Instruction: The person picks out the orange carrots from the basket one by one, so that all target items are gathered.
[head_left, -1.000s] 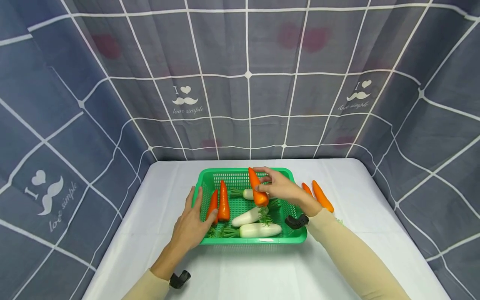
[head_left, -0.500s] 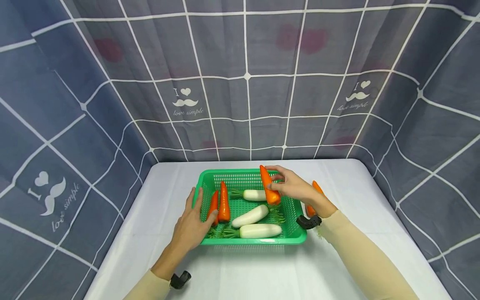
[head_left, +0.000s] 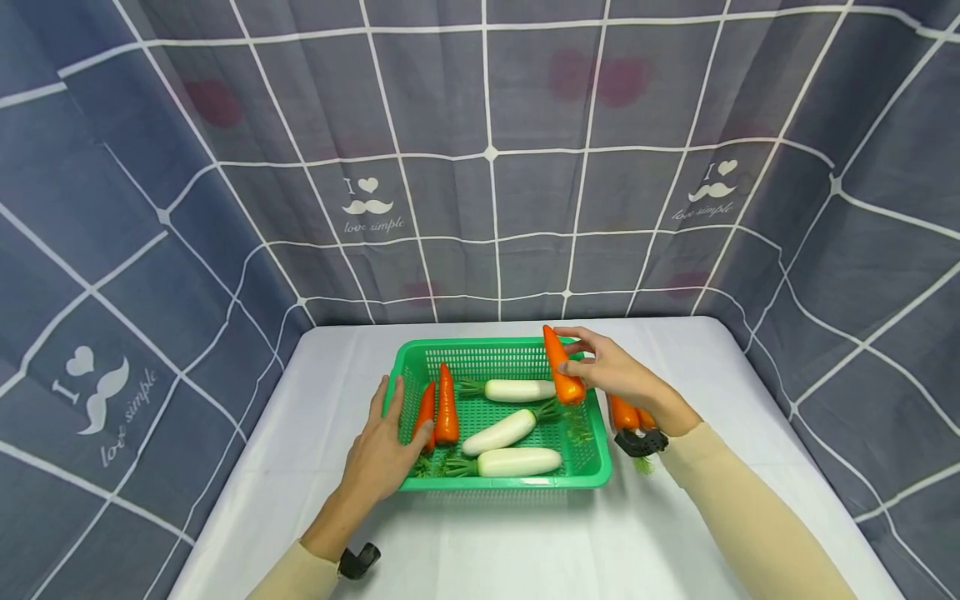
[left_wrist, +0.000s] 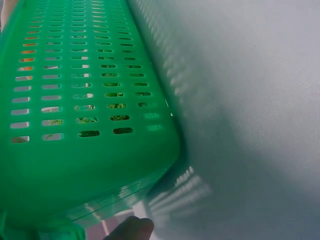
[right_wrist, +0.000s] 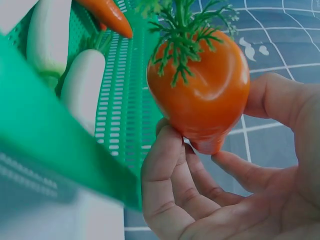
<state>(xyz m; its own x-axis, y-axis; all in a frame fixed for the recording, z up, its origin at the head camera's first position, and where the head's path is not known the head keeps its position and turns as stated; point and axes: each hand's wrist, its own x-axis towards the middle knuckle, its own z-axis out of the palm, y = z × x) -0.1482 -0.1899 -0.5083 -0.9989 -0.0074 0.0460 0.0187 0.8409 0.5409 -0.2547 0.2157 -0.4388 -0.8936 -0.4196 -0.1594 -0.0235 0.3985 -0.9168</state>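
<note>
A carrot (head_left: pixel 562 367) with a leafy green top is gripped in my right hand (head_left: pixel 611 364), held up over the right side of the green basket (head_left: pixel 600 467). The right wrist view shows this carrot (right_wrist: pixel 200 90) between thumb and curled fingers. My left hand (head_left: pixel 382 446) rests on the basket's left rim with its fingers spread. Inside the basket lie two carrots (head_left: pixel 447 408) at the left. Three white radishes (head_left: pixel 519 462) with green tops lie to their right. In the left wrist view the slotted basket wall (left_wrist: pixel 90 160) fills much of the picture.
More carrots (head_left: pixel 626 414) lie on the white table just right of the basket, partly hidden by my right wrist. A grey checked cloth (head_left: pixel 450 100) hangs behind the table and along both sides.
My right hand has moved right with the carrot, from above the middle of the basket to its right edge. The left hand stays at the rim.
</note>
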